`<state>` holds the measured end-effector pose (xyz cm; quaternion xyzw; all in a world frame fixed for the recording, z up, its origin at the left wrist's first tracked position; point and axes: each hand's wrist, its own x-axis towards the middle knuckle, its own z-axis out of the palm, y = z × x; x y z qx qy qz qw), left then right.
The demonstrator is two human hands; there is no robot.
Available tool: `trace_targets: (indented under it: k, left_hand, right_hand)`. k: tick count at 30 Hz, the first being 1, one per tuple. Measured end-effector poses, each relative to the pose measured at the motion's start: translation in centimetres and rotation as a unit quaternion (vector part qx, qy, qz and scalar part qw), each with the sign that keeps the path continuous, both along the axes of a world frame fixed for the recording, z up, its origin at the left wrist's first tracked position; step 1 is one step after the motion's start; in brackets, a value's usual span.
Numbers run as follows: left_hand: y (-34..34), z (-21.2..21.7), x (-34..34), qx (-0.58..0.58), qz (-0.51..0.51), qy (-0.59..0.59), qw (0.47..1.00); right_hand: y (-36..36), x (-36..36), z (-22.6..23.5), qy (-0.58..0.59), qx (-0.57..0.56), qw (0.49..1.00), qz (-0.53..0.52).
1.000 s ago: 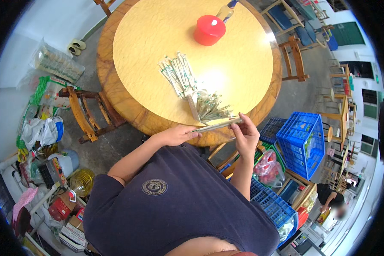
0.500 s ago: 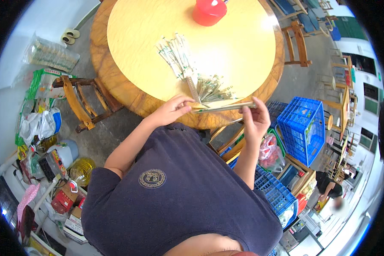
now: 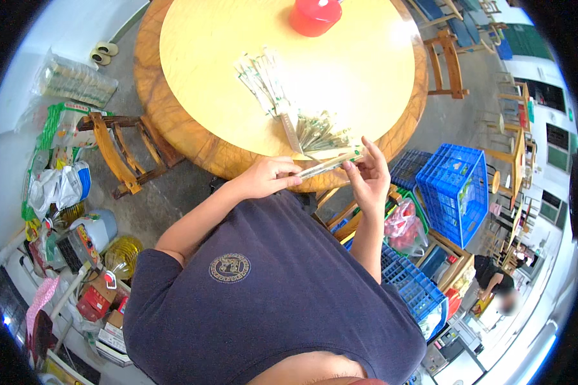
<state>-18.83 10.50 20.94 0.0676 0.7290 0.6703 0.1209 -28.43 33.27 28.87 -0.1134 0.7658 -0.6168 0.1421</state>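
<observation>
A slim chopstick packet [image 3: 327,165], pale with green marks, is held slantwise over the table's near edge. My left hand [image 3: 268,178] pinches its left end between thumb and fingers. At the raised right end, my right hand [image 3: 371,178] grips it with the thumb underneath and the index finger stretched upward. Just beyond lies a fanned heap of similar packets [image 3: 324,131]. Another loose row of long packets [image 3: 261,83] lies farther off to the left. Between the two groups is a narrow brownish strip [image 3: 290,131], pointing toward my hands.
The round table [image 3: 205,115] has a marbled rim and carries a red pot [image 3: 316,16] at the far side. A wooden chair [image 3: 119,151] stands left. Blue crates [image 3: 453,192] are stacked at right. Bags and bottles crowd the left wall. A person [image 3: 492,280] bends over at far right.
My right hand has moved left and slightly lower, closer to my left hand. My left hand has lowered a little. The packet between them now tilts more steeply, right end up.
</observation>
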Motion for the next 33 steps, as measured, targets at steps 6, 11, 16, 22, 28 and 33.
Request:
trace_targets:
  k: [6, 11, 16, 22, 28, 33]
  left_hand:
    - [0.8, -0.2, -0.6, -0.023, 0.069, 0.001, 0.997]
    - [0.9, -0.8, -0.6, -0.001, 0.111, -0.017, 0.994]
    - [1.0, -0.7, -0.3, -0.001, 0.046, -0.043, 0.998]
    - [0.7, -1.0, -0.6, -0.001, 0.075, 0.010, 0.997]
    - [0.3, -1.8, 0.1, -0.021, 0.069, 0.039, 0.997]
    - [0.0, -2.4, 0.8, -0.013, 0.044, 0.056, 0.997]
  right_hand:
    - [-1.1, -0.3, 0.7, 0.009, -0.005, 1.000, -0.005]
    - [-1.0, -0.4, 0.3, 0.005, 0.003, 1.000, -0.025]
    - [-1.0, -0.2, -0.1, -0.005, -0.008, 0.999, -0.048]
    - [-0.2, -0.2, -0.3, 0.068, -0.021, 0.995, -0.070]
    - [-1.7, 0.5, 0.7, 0.051, -0.021, 0.998, -0.029]
    - [-3.0, 1.3, 0.3, 0.035, -0.026, 0.999, -0.020]
